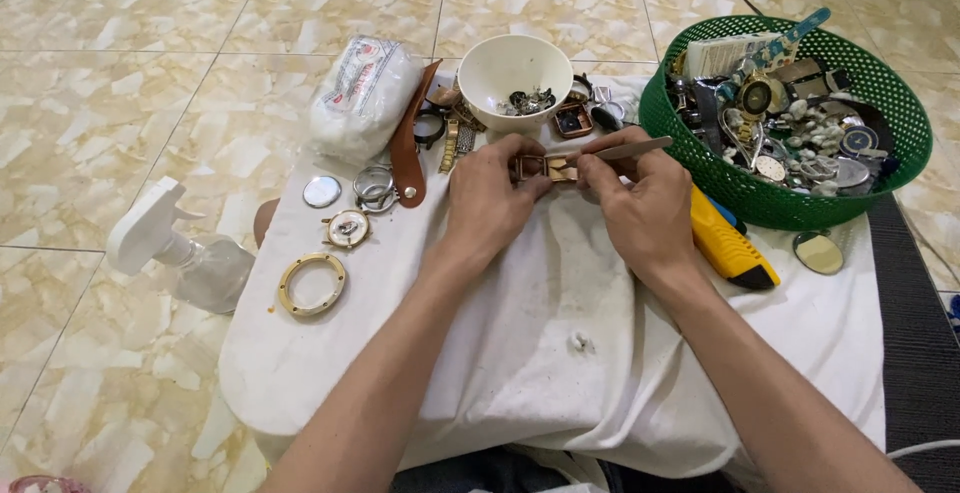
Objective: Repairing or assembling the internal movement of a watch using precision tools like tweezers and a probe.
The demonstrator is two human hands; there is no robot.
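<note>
My left hand (492,193) pinches a small gold watch case (540,166) by its left edge, fingers closed on it; my right hand (640,198) grips a pair of tweezers (628,149), closed round the shaft, and their tip touches the case from 3 o'clock. The case sits between both hands, just above the white cloth (560,353) that covers the surface — whether it rests on the cloth I cannot tell.

At 12 o'clock from the case stands a white bowl (515,65) with small dark parts in it; just beside the bowl at its 3 o'clock lies a little square case (574,120). At 2 o'clock sits a green basket (905,133) heaped with watch parts and dials. A yellow knife (728,246) lies on the cloth at 4 o'clock, touching my right wrist's outer side or nearly so; past it lies an oval lens (819,252).

At 9 o'clock a brown strap (408,143) runs upright, with a metal ring (373,185) and a round glass (322,191) to its left; below them a gold dial (347,228) and a gold bezel (312,284). A white bag (362,93) leans at 10 o'clock — and a spray bottle (180,253) lies on the floor off the cloth's left edge.
</note>
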